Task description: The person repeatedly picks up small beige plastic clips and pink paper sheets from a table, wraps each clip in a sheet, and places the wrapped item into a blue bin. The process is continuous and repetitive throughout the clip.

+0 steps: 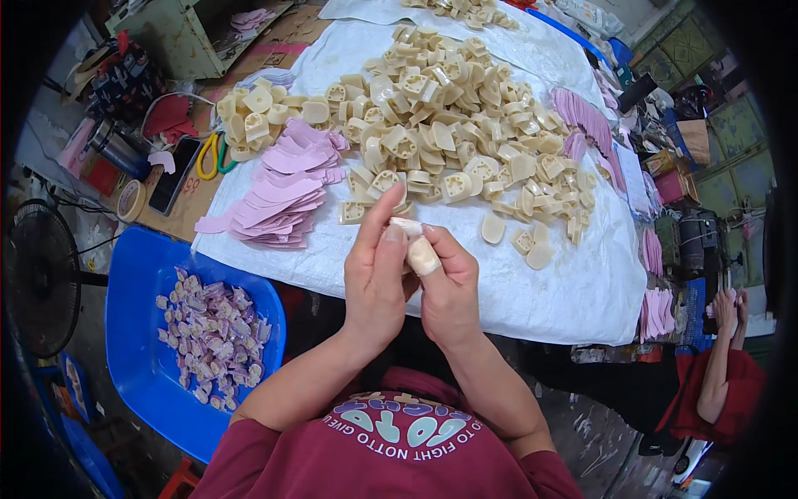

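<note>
My left hand [373,274] and my right hand [450,287] meet above the near edge of the white-covered table, fingertips pressed together in a pinch. The right thumb wears a pale wrap [424,257], and a white wrap also shows at the fingertips beside it. Whatever sits between the fingers is hidden by them. Just beyond lies a large heap of beige molded shoe heels [440,137], with a few loose heels [493,229] at its near right. To the left is a stack of thin pink cut pieces [278,195].
A blue basin [125,333] at lower left holds many small pink-covered pieces [218,341]. Scissors [208,156], a phone [174,176] and a tape roll [131,201] lie at the left. A fan [46,279] stands far left. Another person's arm [720,366] shows at far right.
</note>
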Demonstrator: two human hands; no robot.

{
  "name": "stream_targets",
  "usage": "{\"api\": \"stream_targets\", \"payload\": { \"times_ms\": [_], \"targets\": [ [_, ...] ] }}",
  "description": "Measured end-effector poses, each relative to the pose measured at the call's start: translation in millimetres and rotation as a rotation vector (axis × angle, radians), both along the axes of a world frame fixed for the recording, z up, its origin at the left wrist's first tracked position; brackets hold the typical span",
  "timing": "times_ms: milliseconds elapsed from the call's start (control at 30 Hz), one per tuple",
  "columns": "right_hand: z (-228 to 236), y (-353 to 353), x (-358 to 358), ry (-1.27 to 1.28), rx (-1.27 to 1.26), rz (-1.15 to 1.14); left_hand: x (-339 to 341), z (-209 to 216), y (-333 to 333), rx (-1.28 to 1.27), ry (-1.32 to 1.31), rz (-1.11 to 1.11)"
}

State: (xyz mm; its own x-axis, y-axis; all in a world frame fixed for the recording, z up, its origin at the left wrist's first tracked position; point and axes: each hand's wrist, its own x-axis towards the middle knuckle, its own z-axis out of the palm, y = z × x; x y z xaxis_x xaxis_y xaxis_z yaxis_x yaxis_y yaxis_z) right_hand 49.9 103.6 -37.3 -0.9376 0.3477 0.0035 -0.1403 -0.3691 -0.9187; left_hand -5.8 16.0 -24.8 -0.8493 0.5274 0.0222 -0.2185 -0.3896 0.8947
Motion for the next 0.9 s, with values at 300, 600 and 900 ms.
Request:
{"api": "stream_targets", "payload": {
  "times_ms": [300,600,900],
  "targets": [
    [5,-1,9,0.023,0.248,0.009,-5,3,-7,0.005,-0.072,-0.133],
    [19,0,17,0.049,0.506,0.006,-10,12,-18,0.091,-0.151,-0.271],
    [30,4,31,-0.012,0.355,-0.031,-2,22,-26,0.251,-0.212,-0.511]
  ]
}}
